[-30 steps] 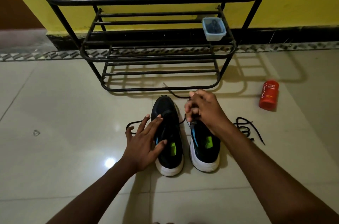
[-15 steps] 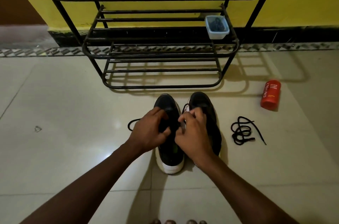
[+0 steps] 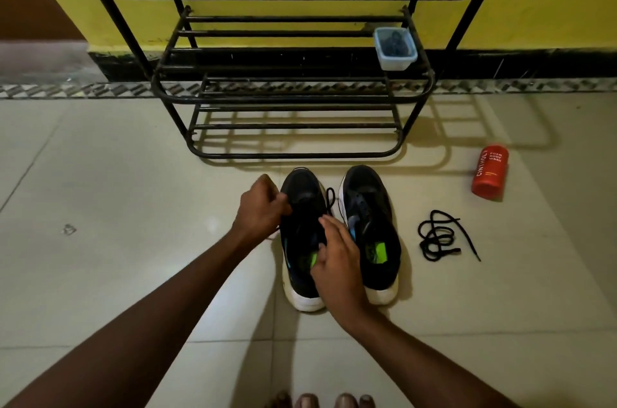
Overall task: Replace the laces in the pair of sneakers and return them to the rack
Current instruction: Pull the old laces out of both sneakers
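Note:
Two black sneakers with white soles stand side by side on the floor tiles, toes toward the rack. My left hand (image 3: 262, 207) is closed at the left edge of the left sneaker (image 3: 302, 187), pinching a black lace whose other end (image 3: 330, 199) loops up between the shoes. My right hand (image 3: 337, 260) grips that sneaker's collar and right side, covering part of its opening. The right sneaker (image 3: 369, 224) stands untouched with no lace in its eyelets. A loose black lace (image 3: 437, 237) lies coiled on the floor to its right.
The black metal shoe rack (image 3: 290, 154) stands against the yellow wall just beyond the shoes. A small clear tub (image 3: 395, 48) holding dark items sits on its middle shelf at the right. A red bottle (image 3: 489, 172) stands on the floor at right. My toes show at the bottom edge.
My right hand left the right sneaker and came down onto the left sneaker's collar. My left hand closed and pulled the lace in at the shoe's left side; the right sneaker is uncovered.

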Available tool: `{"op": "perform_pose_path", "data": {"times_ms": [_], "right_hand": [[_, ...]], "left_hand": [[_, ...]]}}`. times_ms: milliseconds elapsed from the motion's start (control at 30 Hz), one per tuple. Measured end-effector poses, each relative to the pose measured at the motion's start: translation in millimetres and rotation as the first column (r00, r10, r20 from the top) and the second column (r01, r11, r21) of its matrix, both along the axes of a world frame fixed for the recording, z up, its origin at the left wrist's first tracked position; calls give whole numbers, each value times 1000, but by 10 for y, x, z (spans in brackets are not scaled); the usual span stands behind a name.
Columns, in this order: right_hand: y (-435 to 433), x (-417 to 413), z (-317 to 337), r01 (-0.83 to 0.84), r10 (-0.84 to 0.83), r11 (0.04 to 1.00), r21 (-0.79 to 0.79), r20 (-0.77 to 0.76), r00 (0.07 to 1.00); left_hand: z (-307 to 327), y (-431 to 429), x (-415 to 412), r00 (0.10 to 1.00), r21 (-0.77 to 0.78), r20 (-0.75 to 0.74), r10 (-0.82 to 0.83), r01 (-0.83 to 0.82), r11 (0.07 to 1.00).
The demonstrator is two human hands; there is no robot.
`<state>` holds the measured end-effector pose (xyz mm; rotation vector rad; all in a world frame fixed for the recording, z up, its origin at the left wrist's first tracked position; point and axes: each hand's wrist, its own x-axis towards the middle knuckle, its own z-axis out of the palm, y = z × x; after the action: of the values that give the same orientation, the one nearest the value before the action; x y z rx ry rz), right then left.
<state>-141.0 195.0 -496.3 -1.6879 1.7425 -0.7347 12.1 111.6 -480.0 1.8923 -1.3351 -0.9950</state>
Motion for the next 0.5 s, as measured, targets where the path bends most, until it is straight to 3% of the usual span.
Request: {"op": "perform_pose_path", "data": {"times_ms": [100,167,233,300,500], "right_hand": [[-2,-22,-27,3,-3,1000,1,11,1000],[-2,-31,-49,-3,3,1000,-1,19,1000],[2,-31,-80,-1,1,1000,-12,24,1000],[14,-25,-105,-1,1,1000,-30,12,1000],[28,-33,-109,0,0,999,-42,-13,1000]], "left_hand": [[68,13,7,967,-48,-89,-237,234,971],[96,53,-34,924,-52,18,-383,383,922],[89,56,-67,872,-50,240,-426,449,892],[70,31,-87,827,-48,357,-434,480,876],[53,-55,-21,753,-10,375,-540,586,810]]}}
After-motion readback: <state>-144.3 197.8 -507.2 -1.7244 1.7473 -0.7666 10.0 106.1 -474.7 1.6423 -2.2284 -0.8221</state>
